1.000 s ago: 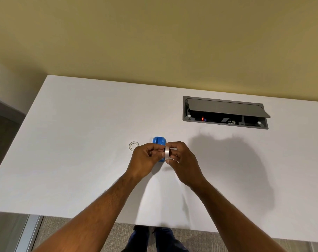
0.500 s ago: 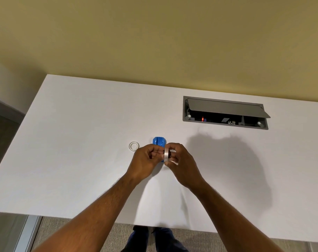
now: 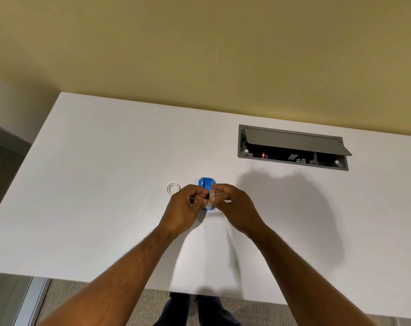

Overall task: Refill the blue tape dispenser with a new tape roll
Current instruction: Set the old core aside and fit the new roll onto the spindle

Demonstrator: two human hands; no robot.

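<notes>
Both hands (image 3: 219, 204) pinching a tape roll (image 3: 211, 198) over the blue dispenser (image 3: 206, 183), white table (image 3: 105, 184).

From my remote seat I note a white table (image 3: 101, 175) set against a yellow-tan wall (image 3: 199, 48). A grey recessed cable box (image 3: 293, 147) sits in the tabletop at far right, its flap lid (image 3: 294, 142) propped open, with a small red light (image 3: 263, 155) visible inside. Below the near table edge I see grey carpet (image 3: 87, 300) and dark shoes (image 3: 195, 309).
</notes>
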